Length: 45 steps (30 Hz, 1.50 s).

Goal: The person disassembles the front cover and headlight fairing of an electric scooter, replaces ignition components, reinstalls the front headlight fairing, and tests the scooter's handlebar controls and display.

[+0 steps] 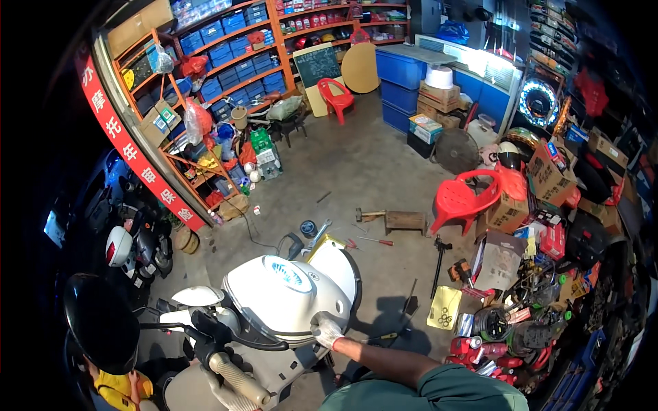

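Note:
A white scooter (281,315) with a black mirror (99,322) fills the lower middle. My gloved right hand (327,329) is closed on the lower right of its white front panel (315,301). My gloved left hand (232,393) lies beside and below the beige handlebar grip (240,380), partly hidden by it; whether its fingers grip anything is unclear. Just beyond the scooter lie a wrench (319,233), a red-handled screwdriver (385,242) and a power tool (291,246).
A person in yellow (116,387) is at lower left. A hammer (370,214) and wooden stool (404,220) stand ahead. Red chairs (459,198), cartons (548,171), a yellow parts tray (444,308) and clutter line the right. Shelves (233,61) stand behind; parked scooters (137,246) are left.

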Each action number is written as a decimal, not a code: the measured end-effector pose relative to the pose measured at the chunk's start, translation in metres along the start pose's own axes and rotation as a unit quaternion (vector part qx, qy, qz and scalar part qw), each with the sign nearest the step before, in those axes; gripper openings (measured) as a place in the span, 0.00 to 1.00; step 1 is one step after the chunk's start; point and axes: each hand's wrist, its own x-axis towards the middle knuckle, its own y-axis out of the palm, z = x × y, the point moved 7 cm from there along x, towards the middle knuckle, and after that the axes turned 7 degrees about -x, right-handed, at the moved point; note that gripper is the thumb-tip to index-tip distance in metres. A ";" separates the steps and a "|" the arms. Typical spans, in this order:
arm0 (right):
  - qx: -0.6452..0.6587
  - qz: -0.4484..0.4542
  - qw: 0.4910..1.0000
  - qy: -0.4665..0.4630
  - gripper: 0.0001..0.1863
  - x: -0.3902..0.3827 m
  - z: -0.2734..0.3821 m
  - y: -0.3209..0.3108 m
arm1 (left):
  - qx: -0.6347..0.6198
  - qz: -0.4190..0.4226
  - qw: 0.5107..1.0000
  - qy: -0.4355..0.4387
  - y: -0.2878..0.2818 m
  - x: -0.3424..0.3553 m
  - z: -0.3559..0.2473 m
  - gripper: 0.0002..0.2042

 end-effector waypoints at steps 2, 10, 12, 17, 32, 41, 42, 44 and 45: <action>0.001 0.002 1.000 0.005 0.12 -0.001 0.001 -0.003 | -0.038 -0.009 0.999 -0.023 -0.017 0.008 0.029 0.24; -0.001 -0.013 1.000 0.001 0.12 0.004 -0.007 -0.006 | -0.019 -0.017 0.998 -0.058 -0.017 0.009 0.050 0.23; 0.000 -0.012 1.000 -0.011 0.12 0.005 -0.003 -0.002 | -0.028 -0.043 0.999 -0.005 -0.014 0.004 0.032 0.22; -0.008 0.012 1.000 -0.002 0.12 0.006 0.001 -0.002 | -0.144 -0.040 0.987 -0.060 -0.015 0.009 0.033 0.19; 0.013 0.010 1.000 -0.007 0.12 0.004 -0.004 -0.005 | -0.061 0.023 0.998 0.027 0.005 0.007 0.005 0.22; -0.025 0.014 0.995 -0.091 0.12 0.006 -0.007 0.019 | -0.423 -0.002 0.886 -0.190 -0.042 0.019 0.083 0.25; -0.031 0.007 0.995 -0.096 0.11 0.006 -0.013 0.016 | -0.512 0.082 0.817 -0.252 -0.045 0.023 0.105 0.30; -0.038 -0.001 0.995 -0.089 0.10 0.010 -0.022 0.007 | -0.513 0.014 0.804 -0.301 -0.049 0.025 0.132 0.36; -0.033 -0.003 0.996 -0.087 0.09 0.010 -0.030 0.006 | -0.523 0.032 0.781 -0.340 -0.033 0.015 0.101 0.36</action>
